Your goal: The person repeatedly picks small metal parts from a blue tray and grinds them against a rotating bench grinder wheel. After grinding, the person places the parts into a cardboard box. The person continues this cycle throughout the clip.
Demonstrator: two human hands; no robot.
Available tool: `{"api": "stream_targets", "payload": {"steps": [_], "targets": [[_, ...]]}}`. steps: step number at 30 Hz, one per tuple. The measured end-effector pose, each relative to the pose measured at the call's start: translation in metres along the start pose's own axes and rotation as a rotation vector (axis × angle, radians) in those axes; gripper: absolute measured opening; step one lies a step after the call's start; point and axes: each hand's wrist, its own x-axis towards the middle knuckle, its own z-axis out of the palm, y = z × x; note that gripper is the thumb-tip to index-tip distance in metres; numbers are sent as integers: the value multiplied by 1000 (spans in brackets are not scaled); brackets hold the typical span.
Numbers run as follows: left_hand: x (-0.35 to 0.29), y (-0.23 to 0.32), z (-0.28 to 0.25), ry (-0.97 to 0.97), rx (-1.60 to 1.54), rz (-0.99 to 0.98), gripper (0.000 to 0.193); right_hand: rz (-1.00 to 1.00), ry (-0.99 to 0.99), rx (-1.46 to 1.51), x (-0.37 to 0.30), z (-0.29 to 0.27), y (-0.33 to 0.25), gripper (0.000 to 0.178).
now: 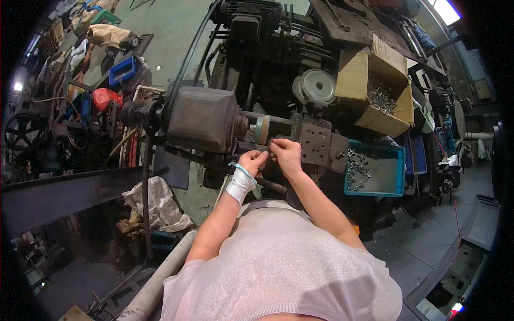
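Just in front of a tan and teal grinding wheel, both hands come together with fingertips nearly meeting. My left hand is closed in a pinch, with a white wrap and a light blue band at its wrist. Coming in from the other side, my right hand also pinches with thumb and forefinger. Whatever sits between the fingertips is too small and dark to make out. The wheel is on a spindle that sticks out of a dark machine housing. Right of my right hand is a metal block with drilled holes.
A blue tray with small metal parts stands at the right. Behind it, an open cardboard box holds many more. A pale round pulley rises behind the block. Left of me lie a crumpled white sack and a grey pipe.
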Motion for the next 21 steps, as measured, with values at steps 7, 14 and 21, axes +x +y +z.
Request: {"api": "stream_targets", "payload": {"steps": [7, 14, 21], "targets": [[9, -1, 11, 137, -159, -43, 17, 20, 59, -58, 15, 7, 2, 10], [14, -5, 16, 198, -208, -66, 16, -26, 92, 22, 24, 3, 25, 12], [-24, -18, 18, -8, -54, -18, 16, -49, 263, 56, 3, -24, -16, 11]]}}
